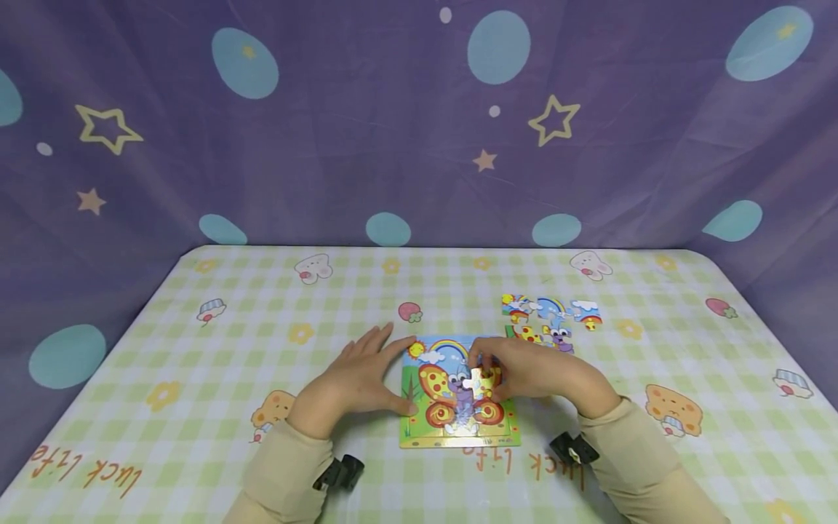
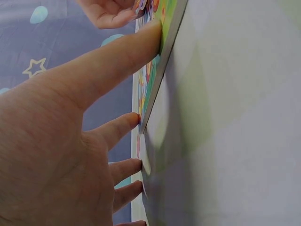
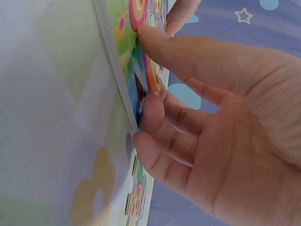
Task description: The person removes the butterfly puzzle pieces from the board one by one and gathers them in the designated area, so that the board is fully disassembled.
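A butterfly jigsaw puzzle point(image 1: 445, 442) lies on the table between the hands. My left hand point(image 1: 353, 382) is spread along its left side; in the left wrist view the thumb point(image 2: 117, 54) touches the board's surface near the edge, and the index finger meets its corner. My right hand point(image 1: 527, 367) reaches over the puzzle's right part. Between its thumb and fingers it pinches a puzzle piece point(image 1: 482, 383), which stands tilted above the board in the right wrist view. The fingers partly cover that piece and the upper right wing.
Behind the right hand lie several loose puzzle pieces point(image 1: 552, 308), with butterfly pieces point(image 1: 559, 338) partly hidden by that hand. A checked tablecloth point(image 1: 196, 437) covers the table. A purple curtain point(image 1: 393, 131) hangs at the back.
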`<move>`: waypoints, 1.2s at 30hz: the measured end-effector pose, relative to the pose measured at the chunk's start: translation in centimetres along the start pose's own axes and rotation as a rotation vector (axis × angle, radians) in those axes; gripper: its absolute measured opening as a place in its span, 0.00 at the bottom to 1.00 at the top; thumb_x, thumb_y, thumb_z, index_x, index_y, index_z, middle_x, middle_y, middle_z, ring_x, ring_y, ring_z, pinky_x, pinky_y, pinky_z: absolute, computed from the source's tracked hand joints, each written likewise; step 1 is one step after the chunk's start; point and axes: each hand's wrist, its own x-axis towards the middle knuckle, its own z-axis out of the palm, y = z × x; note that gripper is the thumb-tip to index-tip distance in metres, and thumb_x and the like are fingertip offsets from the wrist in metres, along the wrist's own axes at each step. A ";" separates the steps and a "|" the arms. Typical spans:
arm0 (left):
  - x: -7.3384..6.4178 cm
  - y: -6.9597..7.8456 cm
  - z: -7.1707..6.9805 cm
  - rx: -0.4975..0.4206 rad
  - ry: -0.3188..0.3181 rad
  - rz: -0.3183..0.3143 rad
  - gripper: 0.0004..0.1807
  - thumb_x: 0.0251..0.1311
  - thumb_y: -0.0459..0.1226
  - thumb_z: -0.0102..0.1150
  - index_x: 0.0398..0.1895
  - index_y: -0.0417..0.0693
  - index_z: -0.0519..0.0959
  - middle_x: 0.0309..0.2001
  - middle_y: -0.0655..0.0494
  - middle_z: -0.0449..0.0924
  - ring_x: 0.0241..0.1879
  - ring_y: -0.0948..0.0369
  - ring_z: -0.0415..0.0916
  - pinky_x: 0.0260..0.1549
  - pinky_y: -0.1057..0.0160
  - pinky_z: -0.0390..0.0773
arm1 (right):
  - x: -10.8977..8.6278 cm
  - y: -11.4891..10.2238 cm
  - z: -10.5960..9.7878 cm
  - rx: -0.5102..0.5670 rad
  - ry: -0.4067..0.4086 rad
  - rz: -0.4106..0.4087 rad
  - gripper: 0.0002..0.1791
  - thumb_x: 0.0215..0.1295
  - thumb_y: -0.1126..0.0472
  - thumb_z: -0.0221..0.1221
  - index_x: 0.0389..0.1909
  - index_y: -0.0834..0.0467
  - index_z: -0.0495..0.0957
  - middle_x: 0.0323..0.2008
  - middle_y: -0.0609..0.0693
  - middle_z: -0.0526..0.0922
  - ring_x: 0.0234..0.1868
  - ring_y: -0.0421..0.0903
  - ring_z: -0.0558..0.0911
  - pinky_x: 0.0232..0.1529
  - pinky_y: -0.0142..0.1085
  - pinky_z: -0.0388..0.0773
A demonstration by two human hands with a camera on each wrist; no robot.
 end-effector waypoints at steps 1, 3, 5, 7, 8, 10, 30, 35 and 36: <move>0.0 0.0 0.0 0.000 0.001 0.001 0.55 0.41 0.54 0.77 0.76 0.59 0.61 0.79 0.45 0.43 0.77 0.44 0.39 0.72 0.39 0.42 | 0.0 0.0 0.0 0.004 -0.001 0.007 0.20 0.56 0.72 0.69 0.45 0.54 0.74 0.33 0.49 0.72 0.24 0.39 0.65 0.27 0.31 0.66; 0.0 0.0 0.0 -0.001 0.001 -0.001 0.55 0.41 0.54 0.77 0.76 0.59 0.61 0.79 0.45 0.43 0.77 0.45 0.39 0.72 0.39 0.42 | 0.0 0.0 0.0 0.005 -0.003 0.013 0.20 0.56 0.72 0.68 0.45 0.54 0.73 0.33 0.49 0.72 0.24 0.39 0.66 0.27 0.31 0.67; 0.1 0.0 0.0 -0.002 0.000 -0.003 0.55 0.41 0.54 0.77 0.76 0.59 0.61 0.79 0.45 0.42 0.77 0.45 0.39 0.73 0.39 0.42 | 0.0 0.0 0.0 0.006 -0.007 0.015 0.20 0.57 0.73 0.68 0.46 0.54 0.73 0.33 0.49 0.72 0.24 0.39 0.66 0.27 0.31 0.67; 0.1 0.0 0.1 -0.002 -0.002 -0.004 0.55 0.41 0.54 0.78 0.76 0.59 0.61 0.79 0.45 0.42 0.77 0.45 0.39 0.73 0.39 0.42 | 0.1 0.0 0.1 0.006 -0.009 0.022 0.21 0.57 0.73 0.68 0.47 0.54 0.73 0.32 0.48 0.72 0.25 0.39 0.66 0.28 0.31 0.67; 0.2 0.0 0.1 -0.003 -0.004 -0.007 0.55 0.41 0.54 0.77 0.76 0.59 0.61 0.79 0.46 0.42 0.77 0.45 0.38 0.73 0.40 0.41 | 0.1 0.0 0.1 0.004 -0.009 0.022 0.21 0.56 0.73 0.68 0.47 0.54 0.74 0.32 0.48 0.72 0.25 0.39 0.66 0.28 0.31 0.67; 0.1 0.0 0.1 -0.002 -0.005 -0.007 0.55 0.42 0.53 0.77 0.76 0.59 0.61 0.79 0.45 0.42 0.77 0.45 0.38 0.73 0.40 0.41 | 0.1 0.0 0.1 -0.002 -0.010 0.021 0.21 0.56 0.73 0.68 0.48 0.54 0.74 0.31 0.48 0.71 0.25 0.39 0.66 0.28 0.31 0.67; 0.2 -0.1 0.1 -0.001 -0.003 -0.005 0.55 0.42 0.53 0.77 0.76 0.59 0.60 0.79 0.45 0.42 0.77 0.45 0.38 0.73 0.40 0.41 | 0.1 0.1 0.0 -0.013 -0.033 -0.021 0.20 0.58 0.71 0.68 0.45 0.50 0.70 0.32 0.45 0.77 0.27 0.40 0.68 0.29 0.32 0.70; 0.2 -0.1 0.2 -0.002 0.002 -0.005 0.55 0.41 0.53 0.78 0.76 0.59 0.61 0.79 0.45 0.42 0.77 0.45 0.39 0.73 0.40 0.42 | 0.1 0.0 0.0 0.001 -0.038 -0.026 0.20 0.59 0.72 0.67 0.44 0.51 0.69 0.32 0.45 0.78 0.28 0.40 0.70 0.30 0.33 0.71; 0.2 -0.1 0.2 -0.001 0.002 -0.005 0.55 0.41 0.53 0.77 0.76 0.59 0.61 0.79 0.45 0.42 0.77 0.45 0.39 0.73 0.40 0.42 | 0.1 0.0 0.0 0.002 -0.039 -0.026 0.20 0.59 0.72 0.67 0.44 0.51 0.69 0.33 0.45 0.78 0.28 0.40 0.70 0.30 0.33 0.71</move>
